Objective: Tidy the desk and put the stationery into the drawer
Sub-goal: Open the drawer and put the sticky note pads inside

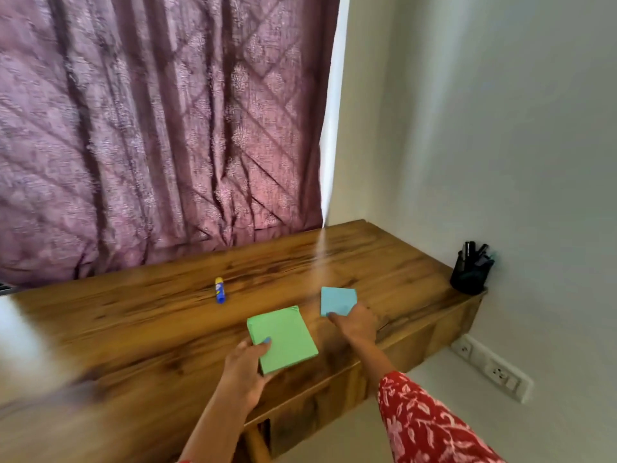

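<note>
Stationery lies scattered on the glossy brown wooden desk (140,315): a thick square pad of green paper (283,337) near the desk's front edge, a thinner square pad of light blue paper (337,300) just at its two o'clock, and a small blue glue stick with a yellow cap (219,290) lying on its side, well apart at the green pad's ten o'clock; the left hand (245,369) grasps the green pad at its near corner, thumb on top and fingers wrapped under the edge, the pad tilted slightly off the wood; the right hand (355,324), reaching out from a red sleeve with a white floral print (420,419), pinches the near edge of the blue pad, thumb on top; a black mesh pen cup holding dark pens (471,274) stands at the desk's far right corner, at three o'clock from the blue pad and against the pale wall (500,128); a mauve patterned curtain (150,128) hangs behind the desk at twelve o'clock; a white socket strip (490,367) sits low on the wall at four o'clock; the whole view is somewhat motion-blurred.
</note>
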